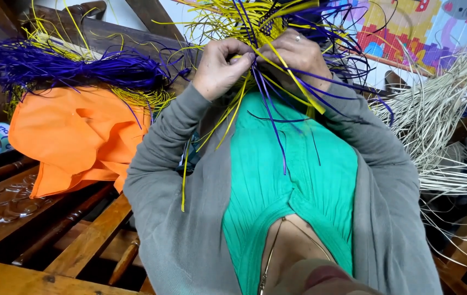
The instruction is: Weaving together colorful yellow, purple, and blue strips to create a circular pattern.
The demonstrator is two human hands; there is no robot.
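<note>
Head view looks down the person's own chest, over a green top [293, 180] and grey cardigan sleeves [173, 207], to both hands raised close together in front of the body. Left hand [223, 66] is curled, its thumb and fingertips pinching yellow strips at the base of a woven piece [269, 24] of yellow and purple strands. Right hand [298, 54], with a ring on one finger, is closed over the same spot, fingers bent and pressed on the strands just beside the left hand; the two hands touch or nearly touch at the fingertips. Loose yellow strips [228, 117] and purple strips [274, 123] hang from the grip down over the green top, while others fan up and outward above the hands. To the left, a bundle of purple strands [64, 68] mixed with yellow lies on top of an orange cloth [75, 136], which rests on a dark carved wooden bench with slats [86, 240]. To the right, a large sheaf of pale, undyed straw [435, 120] spreads across wooden framing, well apart from the hands. A colourful patterned mat [408, 33] shows beyond it.
</note>
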